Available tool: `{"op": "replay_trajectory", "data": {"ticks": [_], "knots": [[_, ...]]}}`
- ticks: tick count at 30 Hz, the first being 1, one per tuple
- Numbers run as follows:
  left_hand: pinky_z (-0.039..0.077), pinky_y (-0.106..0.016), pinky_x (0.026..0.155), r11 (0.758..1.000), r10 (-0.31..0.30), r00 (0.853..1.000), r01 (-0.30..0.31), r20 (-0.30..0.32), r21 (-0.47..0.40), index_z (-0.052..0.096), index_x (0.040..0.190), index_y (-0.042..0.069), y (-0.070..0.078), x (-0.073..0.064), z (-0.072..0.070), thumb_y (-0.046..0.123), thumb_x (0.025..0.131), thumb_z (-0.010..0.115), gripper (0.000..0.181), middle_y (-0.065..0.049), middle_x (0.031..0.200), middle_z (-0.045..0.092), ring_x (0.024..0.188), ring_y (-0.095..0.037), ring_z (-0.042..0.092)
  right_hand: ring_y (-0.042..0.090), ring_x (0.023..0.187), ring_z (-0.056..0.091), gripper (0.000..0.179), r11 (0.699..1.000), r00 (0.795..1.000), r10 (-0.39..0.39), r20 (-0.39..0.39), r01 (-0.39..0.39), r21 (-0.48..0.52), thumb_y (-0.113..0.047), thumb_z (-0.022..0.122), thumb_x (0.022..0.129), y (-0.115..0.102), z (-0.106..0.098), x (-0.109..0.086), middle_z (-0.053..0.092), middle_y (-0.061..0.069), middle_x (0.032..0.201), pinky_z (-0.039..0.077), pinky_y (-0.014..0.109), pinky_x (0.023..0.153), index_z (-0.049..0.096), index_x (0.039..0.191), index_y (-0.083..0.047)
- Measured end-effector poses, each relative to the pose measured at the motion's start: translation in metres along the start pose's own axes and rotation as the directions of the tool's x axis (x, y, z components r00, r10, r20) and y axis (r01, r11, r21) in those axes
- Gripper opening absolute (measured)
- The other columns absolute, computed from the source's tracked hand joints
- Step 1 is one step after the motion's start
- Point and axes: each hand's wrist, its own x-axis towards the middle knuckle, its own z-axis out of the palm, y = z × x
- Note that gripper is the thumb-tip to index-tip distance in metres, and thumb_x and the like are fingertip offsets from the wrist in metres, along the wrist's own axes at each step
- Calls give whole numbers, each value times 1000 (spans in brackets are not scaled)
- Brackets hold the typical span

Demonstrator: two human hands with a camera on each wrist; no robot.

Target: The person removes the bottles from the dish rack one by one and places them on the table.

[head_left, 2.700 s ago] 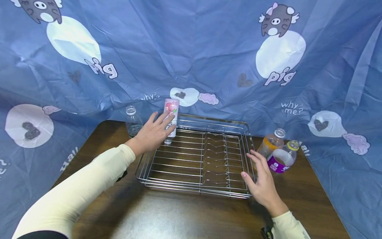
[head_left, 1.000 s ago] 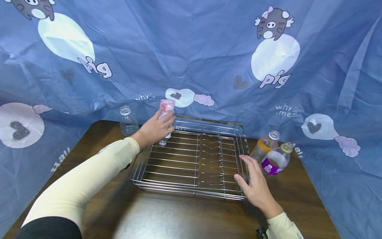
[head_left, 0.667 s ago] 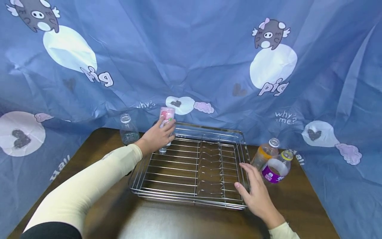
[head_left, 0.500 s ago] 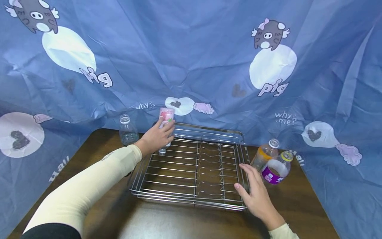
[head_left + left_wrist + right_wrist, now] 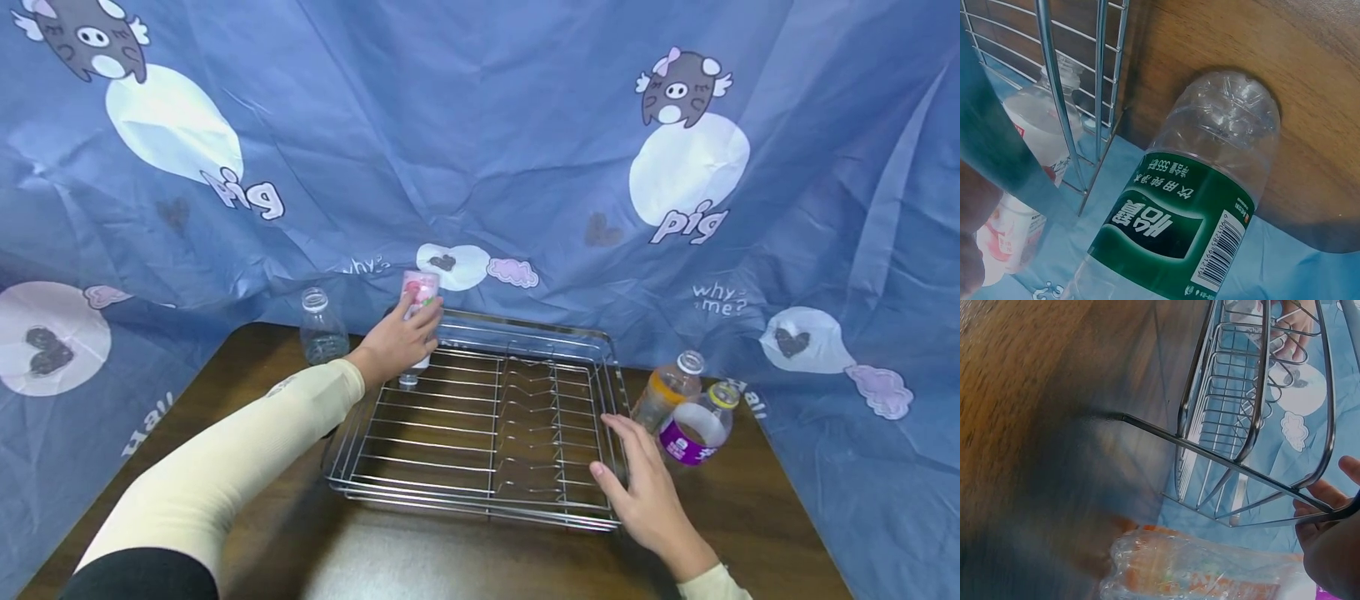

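With its neck down, a plastic bottle with a pink peach label (image 5: 422,285) stands in the back left corner of the wire dish rack (image 5: 487,504). My left hand (image 5: 393,343) grips it around the middle, fingers bent over the label. In the left wrist view, the bottle's neck (image 5: 1067,72) is against the wires, inside the rack's side rails. On the other side, my right hand (image 5: 645,492) lies along the rack's right rim, thumb and fingers spread. The right wrist view shows its fingers (image 5: 1322,494) at the rim, with no bottle held.
Left of the rack stands a clear bottle (image 5: 324,337), whose green label (image 5: 1172,212) shows in the left wrist view. Close by the right hand are an orange-banded bottle (image 5: 670,392) and a purple-labelled one (image 5: 690,437). A blue printed cloth (image 5: 480,150) hangs behind the table.
My left hand's fingers were straighter over the peach bottle at first and now bend around it. The head view has shifted slightly. The right hand stays by the rim.
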Motion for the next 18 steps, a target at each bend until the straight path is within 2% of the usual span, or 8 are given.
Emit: {"op": "replay_trajectory", "data": {"ticks": [5,12,18], "knots": [[25,-65,115,1000,9,1000,-9,20,26,63,138,30,1,3,2,24,95,65,43,-12,155,44,150,-35,22,40,133,43,62,1000,1000,-13,-6,13,0,-14,70,91,2,0,1,48,18,144,34,64,106,45,147,-4],[27,-65,114,998,12,1000,-12,-1,63,64,136,31,3,4,6,22,95,65,42,-11,152,47,148,-35,26,40,134,43,62,1000,1000,-5,-6,5,5,-12,70,90,2,0,1,48,19,144,33,63,107,46,146,-3],[25,-66,114,994,32,999,-34,28,104,61,140,32,6,4,9,23,96,64,45,-9,153,47,149,-35,25,39,134,43,61,1000,1000,-3,-12,3,6,-12,71,90,2,0,0,49,18,144,33,61,107,47,145,-1]]}}
